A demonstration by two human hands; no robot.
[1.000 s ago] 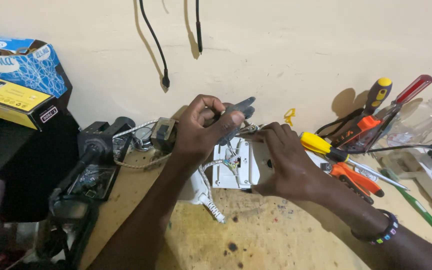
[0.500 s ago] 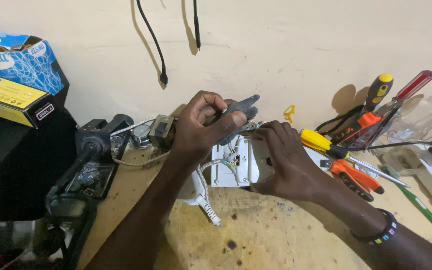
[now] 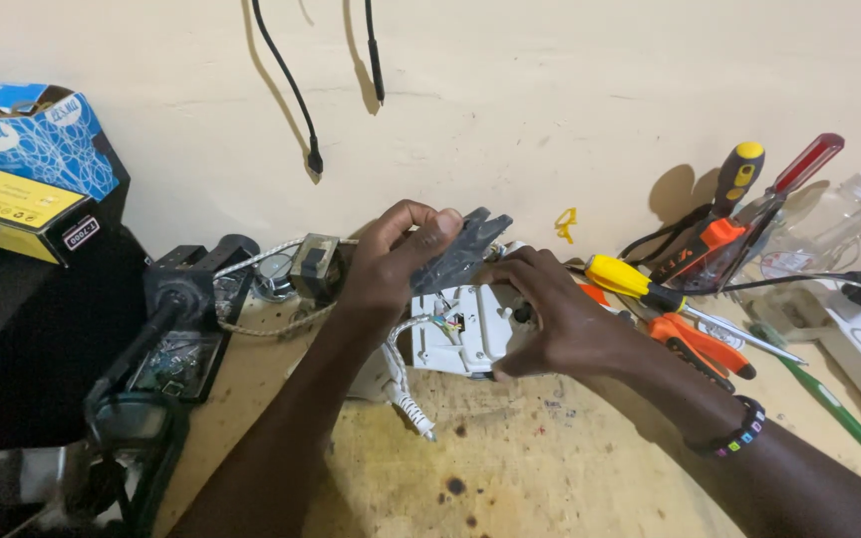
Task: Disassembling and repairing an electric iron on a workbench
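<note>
White plastic housing (image 3: 470, 334) sits out in the middle of the table (image 3: 510, 468), its open inside facing you, coloured wires (image 3: 442, 321) showing at its left edge. Nearest you, both forearms come up over the stained wooden top, a beaded bracelet (image 3: 739, 435) on your right wrist. A white braided cord (image 3: 403, 384) trails from under the housing toward your side. Your right hand (image 3: 555, 319) is clamped on the housing from the right, fingers curled over its top edge and thumb beneath. Your left hand (image 3: 391, 264) is just above it, fingers pressed together on a dark grey flat part (image 3: 455, 254), thumb on top, the part tilted up to the right over the housing.

Off toward the right edge lie orange-handled pliers (image 3: 695, 344) and a yellow-handled screwdriver (image 3: 640, 284). Left of your hands sits a small dark component (image 3: 313, 264) with cord looped around it, and a black tool (image 3: 186, 284) beyond that.

Against the wall (image 3: 550, 90) stand a black-and-yellow screwdriver (image 3: 739, 169) and a red-handled one (image 3: 804, 164), with a clear plastic bottle (image 3: 829, 224) in the far right corner. At the far left sits a blue box (image 3: 47, 139) behind a yellow box (image 3: 12, 204). Two black cables (image 3: 291, 95) hang down the wall.
</note>
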